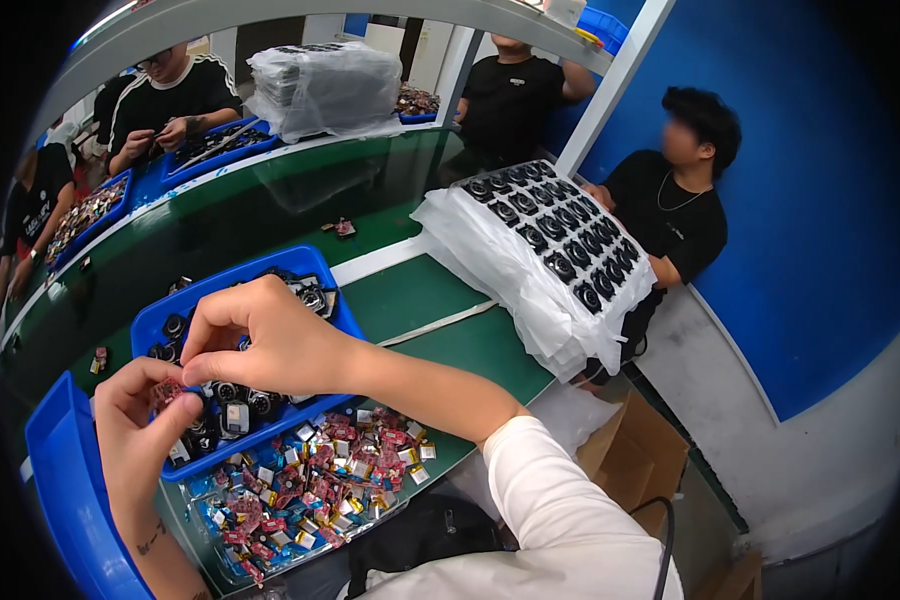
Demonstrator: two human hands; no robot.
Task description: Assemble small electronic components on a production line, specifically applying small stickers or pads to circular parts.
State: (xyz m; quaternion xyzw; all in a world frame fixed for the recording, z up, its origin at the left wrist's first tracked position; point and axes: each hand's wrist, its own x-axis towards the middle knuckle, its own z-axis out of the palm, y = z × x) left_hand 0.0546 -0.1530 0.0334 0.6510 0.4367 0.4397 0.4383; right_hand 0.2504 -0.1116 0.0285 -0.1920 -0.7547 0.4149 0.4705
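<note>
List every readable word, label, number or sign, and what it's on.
None readable.
Far-left black shirt: white lettering, too blurred.
Black shirt at back: small pale print, unreadable.
Black shirt at right: tiny mark, unreadable.
Left forearm: dark marks, unclear.
Red circuit board: any print too small.

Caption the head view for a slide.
Left hand holding a small red circuit board, right hand close by, at a blue tray of black parts near a heap of red boards.

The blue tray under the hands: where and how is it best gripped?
I would grip the blue tray by its right rim, near the far corner, coming from the right: that raised edge shows bare, whereas black parts crowd the inside and the left hand partly hides the left rim.
</note>
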